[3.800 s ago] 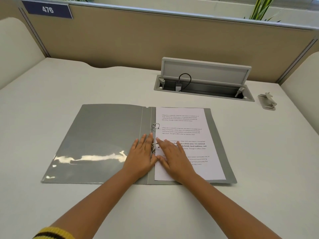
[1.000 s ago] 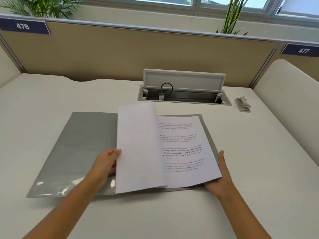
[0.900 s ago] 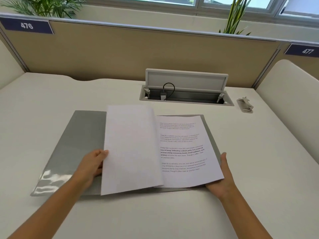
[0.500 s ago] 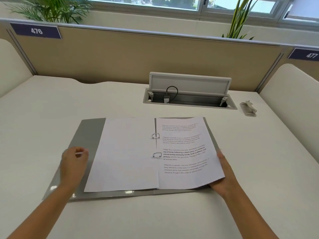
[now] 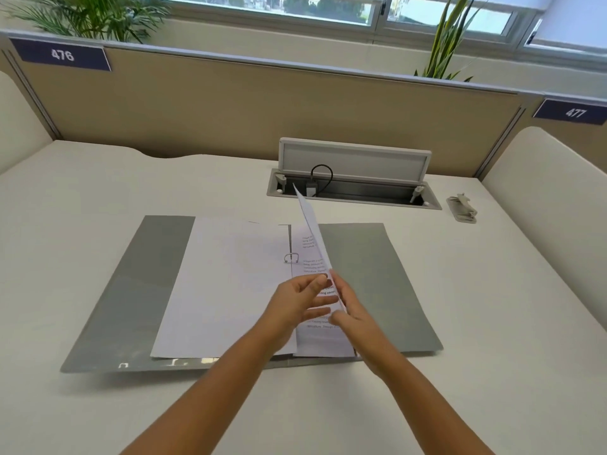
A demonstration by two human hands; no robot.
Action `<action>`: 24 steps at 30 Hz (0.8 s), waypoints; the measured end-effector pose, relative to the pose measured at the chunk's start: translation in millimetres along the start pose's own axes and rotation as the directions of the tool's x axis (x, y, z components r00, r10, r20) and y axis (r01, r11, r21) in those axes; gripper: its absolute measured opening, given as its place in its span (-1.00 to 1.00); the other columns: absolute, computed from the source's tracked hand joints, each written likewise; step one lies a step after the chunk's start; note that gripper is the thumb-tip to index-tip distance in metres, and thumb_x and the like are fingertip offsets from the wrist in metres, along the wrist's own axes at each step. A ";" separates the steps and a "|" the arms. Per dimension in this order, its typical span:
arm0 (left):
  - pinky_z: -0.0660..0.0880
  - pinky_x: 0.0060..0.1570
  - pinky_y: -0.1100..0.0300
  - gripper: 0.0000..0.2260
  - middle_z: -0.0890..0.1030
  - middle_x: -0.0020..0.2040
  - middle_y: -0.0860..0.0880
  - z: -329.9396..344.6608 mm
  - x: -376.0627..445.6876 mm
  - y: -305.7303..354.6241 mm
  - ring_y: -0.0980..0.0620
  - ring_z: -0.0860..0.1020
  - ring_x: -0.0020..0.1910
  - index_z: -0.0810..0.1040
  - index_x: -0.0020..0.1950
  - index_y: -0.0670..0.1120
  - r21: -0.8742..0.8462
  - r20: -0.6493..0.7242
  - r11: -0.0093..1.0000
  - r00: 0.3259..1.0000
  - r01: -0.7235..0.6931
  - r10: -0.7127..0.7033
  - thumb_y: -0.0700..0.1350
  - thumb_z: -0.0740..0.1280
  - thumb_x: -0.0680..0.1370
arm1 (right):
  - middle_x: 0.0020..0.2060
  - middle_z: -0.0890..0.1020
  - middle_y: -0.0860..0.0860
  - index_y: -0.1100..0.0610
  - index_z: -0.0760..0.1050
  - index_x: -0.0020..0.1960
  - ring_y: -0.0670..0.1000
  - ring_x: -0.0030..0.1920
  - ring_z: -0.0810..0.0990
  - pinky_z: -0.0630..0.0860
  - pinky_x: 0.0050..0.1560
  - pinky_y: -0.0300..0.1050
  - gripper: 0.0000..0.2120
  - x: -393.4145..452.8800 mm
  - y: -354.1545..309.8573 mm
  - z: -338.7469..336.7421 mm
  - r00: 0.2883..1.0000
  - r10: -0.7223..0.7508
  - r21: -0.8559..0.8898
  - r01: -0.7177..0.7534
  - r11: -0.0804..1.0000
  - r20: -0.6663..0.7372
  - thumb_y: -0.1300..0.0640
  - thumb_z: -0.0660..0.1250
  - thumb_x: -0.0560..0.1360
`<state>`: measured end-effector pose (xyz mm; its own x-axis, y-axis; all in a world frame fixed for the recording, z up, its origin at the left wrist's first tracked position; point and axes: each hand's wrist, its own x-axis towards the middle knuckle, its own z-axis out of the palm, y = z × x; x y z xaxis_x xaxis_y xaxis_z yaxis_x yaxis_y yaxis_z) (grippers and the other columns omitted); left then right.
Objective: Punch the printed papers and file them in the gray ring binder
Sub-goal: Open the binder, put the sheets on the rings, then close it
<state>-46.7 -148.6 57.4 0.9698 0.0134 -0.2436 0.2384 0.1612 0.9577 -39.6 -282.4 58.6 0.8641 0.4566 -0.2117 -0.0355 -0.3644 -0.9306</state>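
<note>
— What's on the bench?

— The gray ring binder, lying open and flat across the middle. Both covers are plain gray, with a glossy strip catching light along the near left edge. A white sheet lies face down over the left cover, and the printed papers sit on the right side of the spine. One metal ring shows at the spine; the other is hidden behind the hands.

— And the hands?

— Both meet at the centre of the binder. The right hand holds a printed sheet lifted on edge, so it stands nearly upright and runs toward twelve o'clock. The left hand is beside it with fingers spread and fairly straight, touching the sheet's left face; it grips nothing that I can see.

— Around it?

— A pale bench with a tan partition at twelve o'clock, carrying signs 476 and 477. A cable hatch stands open at one o'clock, a black cable looped inside. A small pale object lies at two o'clock; I can't tell what it is. Plants and windows stand behind the partition.
</note>
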 end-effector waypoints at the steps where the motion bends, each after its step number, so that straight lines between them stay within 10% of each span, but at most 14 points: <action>1: 0.60 -0.09 0.22 -0.65 0.63 0.11 -0.06 1.8 1.1 -1.9 0.02 0.66 -0.02 0.50 0.26 -0.13 -0.019 -0.018 1.000 1.000 0.005 -0.005 0.00 0.27 0.52 | 0.42 0.11 -0.19 -0.28 -0.05 0.33 -0.09 0.44 0.11 0.18 0.41 0.00 -0.44 0.5 -2.5 1.8 1.000 -0.010 -0.027 0.009 1.000 -0.012 0.25 0.09 0.59; 17: 0.58 -0.14 0.26 -0.76 0.66 -0.01 0.00 2.1 -1.3 -14.9 0.10 0.67 -0.11 0.53 0.18 -0.09 -0.080 -0.073 0.996 0.997 -0.039 0.033 -0.09 0.24 0.55 | 0.40 0.20 -0.21 -0.33 -0.02 0.32 -0.06 0.38 0.27 0.34 0.33 0.01 -0.14 -2.0 -0.3 4.7 0.998 -0.002 -0.078 -0.004 0.997 -0.066 -0.58 0.15 0.11; 24: 0.60 -0.07 0.16 -0.83 0.65 -0.01 -0.18 -12.2 2.3 -18.0 -0.06 0.65 -0.07 0.56 0.05 -0.23 -0.029 -0.161 0.998 0.986 0.047 -0.051 -0.18 0.23 0.57 | 0.45 0.20 -0.15 -0.11 0.06 0.46 -0.09 0.44 0.20 0.24 0.39 -0.04 -0.38 -3.3 5.1 -6.3 0.992 0.021 0.022 -0.018 1.000 -0.123 0.00 0.28 0.50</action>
<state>-49.5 -139.4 37.7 0.9354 0.1633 -0.3137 0.2822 0.1899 0.9404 -39.4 -290.9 56.4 0.9183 0.3457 -0.1927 -0.0622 -0.3548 -0.9329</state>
